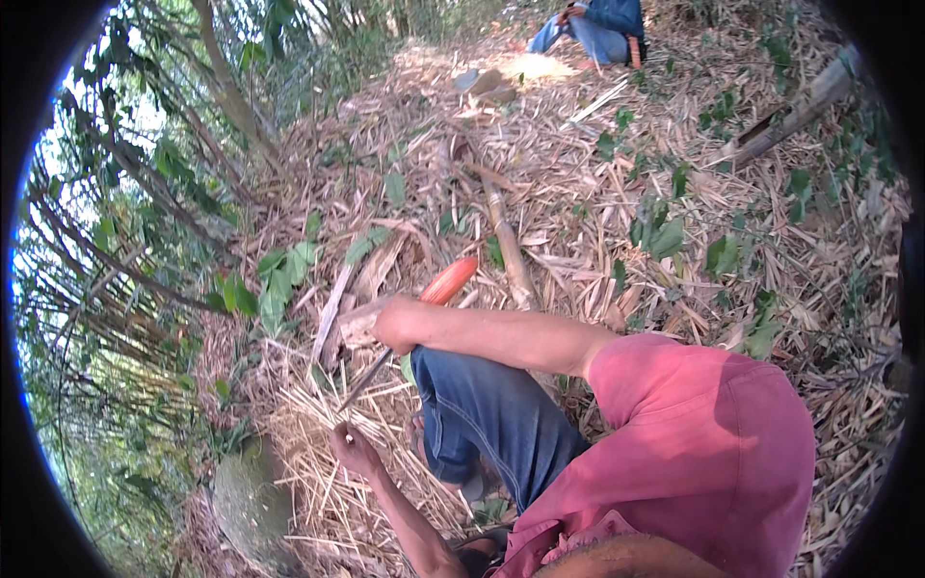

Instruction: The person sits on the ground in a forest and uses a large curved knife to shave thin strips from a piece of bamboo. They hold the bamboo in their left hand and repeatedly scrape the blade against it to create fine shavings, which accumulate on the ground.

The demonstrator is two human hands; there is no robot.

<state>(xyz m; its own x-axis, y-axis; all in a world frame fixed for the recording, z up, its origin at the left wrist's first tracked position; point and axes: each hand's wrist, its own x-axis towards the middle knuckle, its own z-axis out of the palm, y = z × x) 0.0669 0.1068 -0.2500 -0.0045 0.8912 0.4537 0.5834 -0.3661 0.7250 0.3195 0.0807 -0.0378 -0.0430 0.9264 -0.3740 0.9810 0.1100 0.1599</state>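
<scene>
Pale slivers already lie strewn on the ground — one more sliver, seemingly unfinished, looks pinched by the left fingers, while the orange-handled knife is clasped by the right fingers.

From my head, the left fisheye looks steeply down past my pink sleeve and bent knee, near my right hand and left hand, both left of centre, and reaches over the littered ground to a seated person well apart at the top edge
</scene>
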